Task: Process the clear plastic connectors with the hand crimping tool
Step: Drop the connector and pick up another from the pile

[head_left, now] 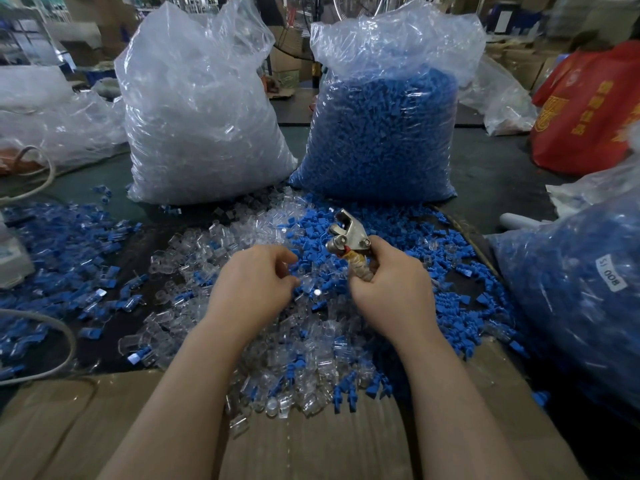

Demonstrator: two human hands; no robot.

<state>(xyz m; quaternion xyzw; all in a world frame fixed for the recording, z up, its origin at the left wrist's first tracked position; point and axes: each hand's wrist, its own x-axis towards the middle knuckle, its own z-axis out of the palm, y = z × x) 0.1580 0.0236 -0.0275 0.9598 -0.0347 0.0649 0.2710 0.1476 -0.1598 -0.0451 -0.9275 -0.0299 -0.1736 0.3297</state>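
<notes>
- The right hand [391,289] has its grip wrapped round the taped handles of the hand crimping tool [348,240]; the metal head of the tool points up and away, above the pile.
- The left hand [254,282] reaches into the pile with fingers curled, tips close together over the parts; whether its grip holds a piece cannot be told.
- The clear plastic connectors [294,341] lie heaped on the surface between and below both hands, mixed with loose blue plastic pieces [460,306].
- Part of the heap rests on a cardboard sheet [311,445] at the near edge.
- Behind the heap stand a bag of clear parts [204,109] and, beside it, a bag of blue parts [388,133].
- A red bag [588,109] sits far right.
</notes>
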